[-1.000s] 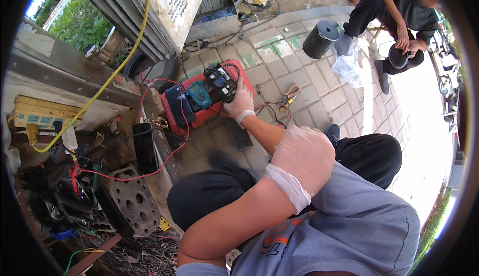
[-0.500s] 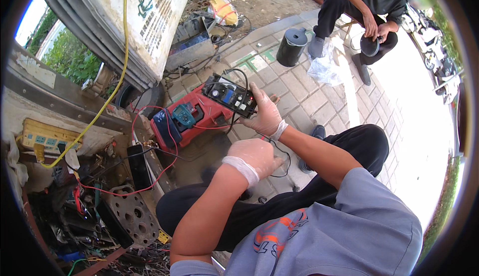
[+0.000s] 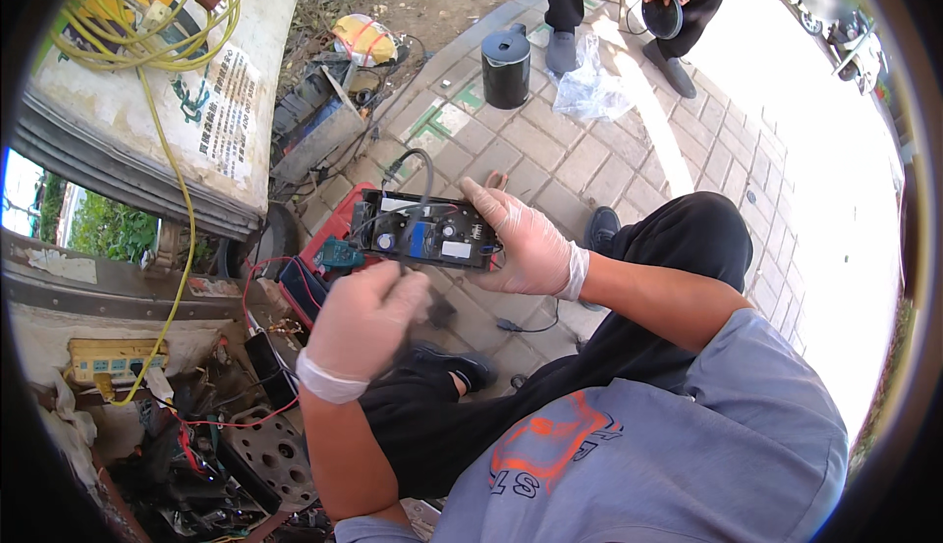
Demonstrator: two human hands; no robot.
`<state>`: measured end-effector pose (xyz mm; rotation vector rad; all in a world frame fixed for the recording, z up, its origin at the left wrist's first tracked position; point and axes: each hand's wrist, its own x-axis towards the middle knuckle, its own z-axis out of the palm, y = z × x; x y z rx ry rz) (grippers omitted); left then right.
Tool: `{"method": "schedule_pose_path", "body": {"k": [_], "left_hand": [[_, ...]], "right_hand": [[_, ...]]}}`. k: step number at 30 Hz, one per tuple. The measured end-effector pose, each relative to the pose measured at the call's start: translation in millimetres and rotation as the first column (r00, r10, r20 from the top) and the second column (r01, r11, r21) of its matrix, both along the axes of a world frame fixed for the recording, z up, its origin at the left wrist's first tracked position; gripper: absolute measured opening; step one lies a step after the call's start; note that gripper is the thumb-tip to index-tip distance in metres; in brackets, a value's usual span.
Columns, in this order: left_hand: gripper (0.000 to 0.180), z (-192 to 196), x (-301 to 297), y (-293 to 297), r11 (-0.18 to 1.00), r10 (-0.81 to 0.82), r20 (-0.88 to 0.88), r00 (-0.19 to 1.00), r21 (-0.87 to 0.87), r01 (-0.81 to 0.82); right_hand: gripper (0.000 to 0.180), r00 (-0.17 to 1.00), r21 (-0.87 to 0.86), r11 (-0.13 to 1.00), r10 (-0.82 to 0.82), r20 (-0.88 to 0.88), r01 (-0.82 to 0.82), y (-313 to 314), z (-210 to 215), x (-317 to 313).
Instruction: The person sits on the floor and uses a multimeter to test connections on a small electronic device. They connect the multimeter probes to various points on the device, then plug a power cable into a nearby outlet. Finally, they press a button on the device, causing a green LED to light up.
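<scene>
My right hand [image 3: 530,239], in a clear thin glove, grips the right end of an opened black electronic box [image 3: 432,234] with a circuit board inside. A blue part, white labels and wires show on the board. My left hand [image 3: 368,322], also gloved, is just below the box's left end, its fingers curled. What they hold, if anything, I cannot make out; a dark blurred shape is beside them. Behind the box are a teal multimeter [image 3: 339,254] and a red case [image 3: 334,229], both partly hidden. A black plug [image 3: 507,325] on a cable lies on the paving.
At the left, a yellow power strip [image 3: 118,358] sits above a clutter of wires and a perforated metal plate [image 3: 273,453]. A black lidded bin [image 3: 506,67] stands ahead, near a plastic bag [image 3: 592,86] and a seated person holding a round dark object [image 3: 662,17].
The view has shifted. The black box is now nearly level and covers more of the red case. My left hand has moved left, from below the box's right end to below its left end.
</scene>
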<state>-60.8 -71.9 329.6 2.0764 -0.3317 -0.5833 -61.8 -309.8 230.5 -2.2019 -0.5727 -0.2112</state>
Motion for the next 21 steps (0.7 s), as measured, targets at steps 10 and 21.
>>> {"method": "schedule_pose_path", "body": {"k": [10,21], "left_hand": [[0.032,-74,86,130,0.489,0.294,0.515,0.805,0.643,-0.59],[0.05,-142,41,11,0.912,0.133,-0.562,0.816,0.392,0.121]], "right_hand": [[0.102,0.988,0.166,0.985,0.059,-0.145,-0.034,7,-25,-1],[0.101,0.944,0.321,0.936,-0.036,-0.327,0.147,31,-2,36]]}}
